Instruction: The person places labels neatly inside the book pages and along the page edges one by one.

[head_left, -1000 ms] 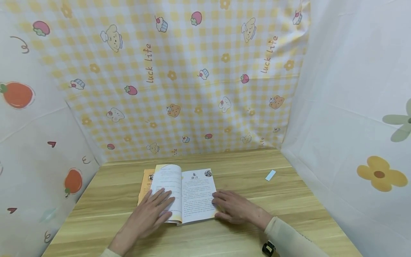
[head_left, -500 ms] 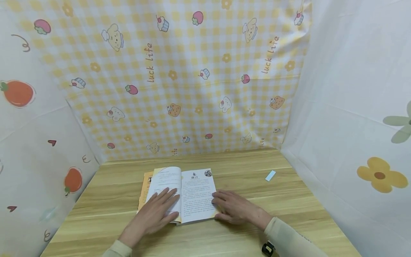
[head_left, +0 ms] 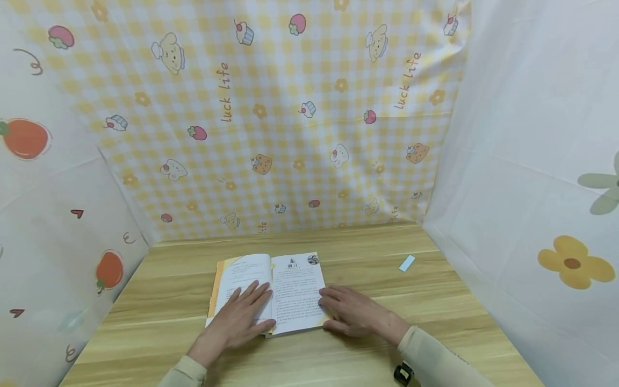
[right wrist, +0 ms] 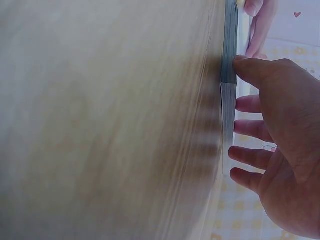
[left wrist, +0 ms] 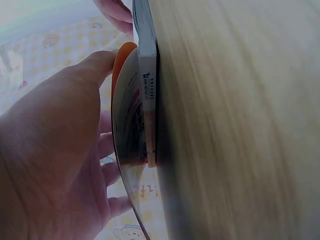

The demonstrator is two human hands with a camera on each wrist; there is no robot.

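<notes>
In the lower middle of the head view, a book (head_left: 297, 301) lies opened out on the wood-grained surface (head_left: 159, 301), both hands relaxed and grasping nothing, the left hand (head_left: 238, 320) spread flat over the left page, the right hand (head_left: 353, 313) resting its fingers against the right edge.

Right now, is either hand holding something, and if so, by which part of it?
Nothing is plainly gripped: the left hand rests on the left page of the open book, while the right hand touches the book's right edge.
</notes>
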